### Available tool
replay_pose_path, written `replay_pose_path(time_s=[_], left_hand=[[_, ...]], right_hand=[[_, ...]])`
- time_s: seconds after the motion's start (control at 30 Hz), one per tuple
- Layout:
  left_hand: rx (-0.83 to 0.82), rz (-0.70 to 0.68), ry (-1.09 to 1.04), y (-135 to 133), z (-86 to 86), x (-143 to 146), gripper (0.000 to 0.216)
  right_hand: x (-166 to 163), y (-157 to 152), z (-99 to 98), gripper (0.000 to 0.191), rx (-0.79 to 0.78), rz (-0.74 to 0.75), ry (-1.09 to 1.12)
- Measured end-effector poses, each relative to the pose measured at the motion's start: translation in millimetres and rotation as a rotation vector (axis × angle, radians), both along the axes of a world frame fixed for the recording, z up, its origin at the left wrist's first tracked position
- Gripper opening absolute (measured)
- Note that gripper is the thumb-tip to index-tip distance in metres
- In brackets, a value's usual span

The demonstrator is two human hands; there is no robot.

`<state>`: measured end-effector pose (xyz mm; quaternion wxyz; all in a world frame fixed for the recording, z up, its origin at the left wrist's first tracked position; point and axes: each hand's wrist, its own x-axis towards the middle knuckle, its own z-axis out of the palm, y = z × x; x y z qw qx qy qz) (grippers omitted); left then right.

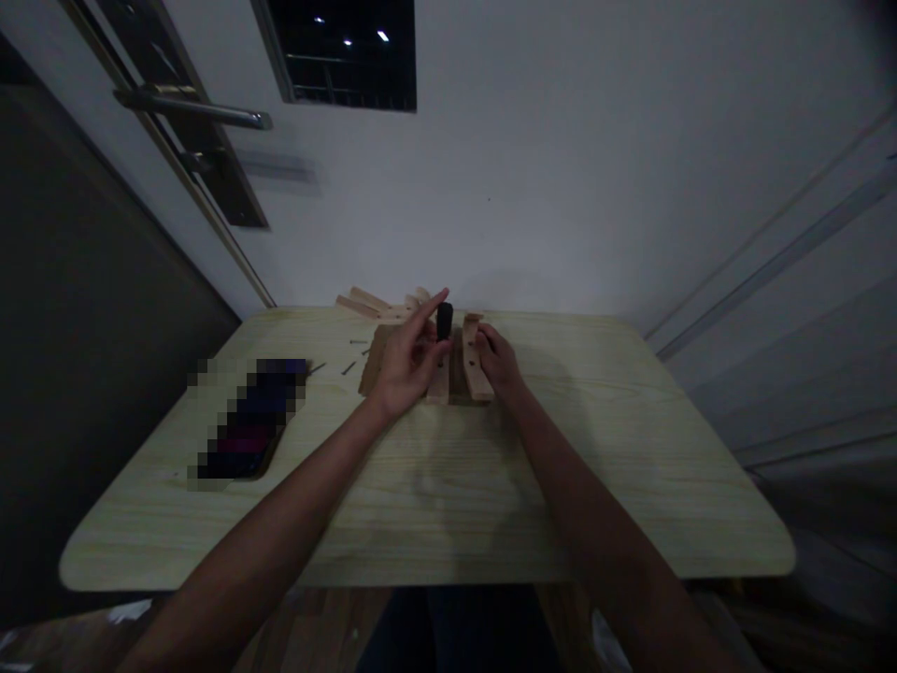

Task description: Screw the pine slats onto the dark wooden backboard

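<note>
Forearms, ours, reach from the near edge across the pale bench (434, 505).

Head view:
- We log our left hand (406, 365), its grip closed about the base of a dark handle (444, 321) that stands upright at the far middle of the bench, forefinger stretched out.
- We log our right hand (499, 366), its grip clamped on a wooden strip (475, 372) set on edge, just right of the handle.
- A second strip (439, 385) lies between the hands.
- Loose slats (368, 301) lie at the far edge.
- Small screws (348, 367) lie to the left.
- A blurred dark item (249, 421) lies further left.

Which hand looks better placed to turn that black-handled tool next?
Left, probably: the left hand holds the black handle upright, while the right hand is busy steadying a wooden strip.
</note>
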<state>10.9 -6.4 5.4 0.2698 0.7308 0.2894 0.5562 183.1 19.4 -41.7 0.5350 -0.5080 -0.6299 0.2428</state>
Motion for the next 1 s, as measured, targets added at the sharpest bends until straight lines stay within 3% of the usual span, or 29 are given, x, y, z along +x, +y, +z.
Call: replay_pose_path(time_s=[0.1, 0.23, 0.53, 1.0], left_hand=[[-0.042, -0.091, -0.037, -0.2, 0.7, -1.5, 0.065], [-0.027, -0.161, -0.033, 0.0, 0.8, -2.6, 0.056], [0.101, 0.010, 0.076, 5.6, -3.6, -0.8, 0.055], [0.047, -0.017, 0.003, 4.6, -6.2, -2.2, 0.065]], right_hand=[[0.0, 0.3, -0.3, 0.042, 0.007, -0.003, -0.009], [0.0, 0.7, -1.5, 0.042, -0.001, 0.013, 0.001], [-0.4, 1.1, -0.4, 0.037, 0.007, 0.010, 0.002], [-0.1, 1.4, -2.7, 0.040, 0.010, 0.002, 0.002]])
